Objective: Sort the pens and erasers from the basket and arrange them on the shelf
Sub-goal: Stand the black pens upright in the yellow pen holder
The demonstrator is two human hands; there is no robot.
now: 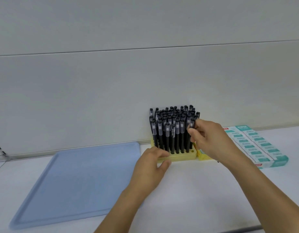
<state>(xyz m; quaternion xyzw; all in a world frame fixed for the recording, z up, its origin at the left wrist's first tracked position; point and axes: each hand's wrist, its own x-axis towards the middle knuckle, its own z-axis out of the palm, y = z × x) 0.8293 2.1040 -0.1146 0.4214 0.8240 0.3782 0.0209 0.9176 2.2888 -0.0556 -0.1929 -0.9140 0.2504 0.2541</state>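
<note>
We brace the yellow pen stand (177, 158) with our left hand (151, 167), fingers curled over its front edge. Our right hand (211, 138) pinches one pen (190, 130) at the stand's right side, seating it among the pens (170, 130); one hole shows just below. Eraser boxes (256, 147) lie right of it. Blue tray (74, 184) left. No basket in view. Looks nearly done.
</note>
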